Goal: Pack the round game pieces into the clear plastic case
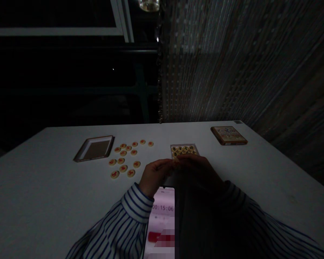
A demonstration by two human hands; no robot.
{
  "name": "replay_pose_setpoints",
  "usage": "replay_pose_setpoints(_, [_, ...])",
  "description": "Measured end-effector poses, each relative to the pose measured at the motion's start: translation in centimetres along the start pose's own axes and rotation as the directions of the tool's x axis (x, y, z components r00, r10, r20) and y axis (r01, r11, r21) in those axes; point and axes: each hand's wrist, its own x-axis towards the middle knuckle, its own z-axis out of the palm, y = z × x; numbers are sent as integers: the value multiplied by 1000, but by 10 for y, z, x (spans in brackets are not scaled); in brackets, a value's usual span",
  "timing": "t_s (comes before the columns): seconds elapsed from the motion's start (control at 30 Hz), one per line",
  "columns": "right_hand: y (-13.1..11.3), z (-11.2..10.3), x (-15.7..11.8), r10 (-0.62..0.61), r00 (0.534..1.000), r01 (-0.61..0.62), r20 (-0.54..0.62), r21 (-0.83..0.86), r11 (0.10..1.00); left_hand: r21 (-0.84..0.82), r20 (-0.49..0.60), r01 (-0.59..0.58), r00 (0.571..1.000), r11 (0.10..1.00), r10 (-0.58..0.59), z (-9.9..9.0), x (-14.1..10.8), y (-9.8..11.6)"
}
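One round piece [176, 164] with a reddish mark sits where your two hands meet, at the near edge of a shallow box. Your left hand [154, 176] has its grip pinched on that piece; your right hand [201, 169] lies in deep shadow, its fingers bent beside the piece, and you cannot tell whether it grasps too. Just beyond your fingers, the shallow box [183, 145] carries rows of black-marked discs [185, 148], partly hidden by your right hand. Below your wrists, a lit phone [162, 216] reads 00:15:06. To your left, red-marked discs [123, 168] lie scattered across the white worktop [56, 201], with an open tray [97, 149] past them. Well to your right rests a flat box with a printed top [229, 135]. Behind the worktop hangs a string curtain [205, 72].
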Motion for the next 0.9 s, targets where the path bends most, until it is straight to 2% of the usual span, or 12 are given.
replay_pose_setpoints(0.2, [-2, -1, -1, 18, 1000, -18, -3, 26, 1000, -9, 8, -5, 1000, 1000, 5, 1, -1, 2])
replay_pose_setpoints(0.47, [-1, 3, 0, 95, 995, -100, 40, 151, 984, -11, -40, -27, 999, 1000, 26, 1, 0, 1])
replay_pose_setpoints(0.67, [0, 1, 0, -6, 1000, 4, 30, 74, 997, -16, -16, -7, 1000, 1000, 7, 1, 1, 0])
replay_pose_setpoints(0.9, [0, 1, -1, -44, 999, 44, -3, 22, 999, 9, -18, -27, 999, 1000, 27, 0, 0, 0])
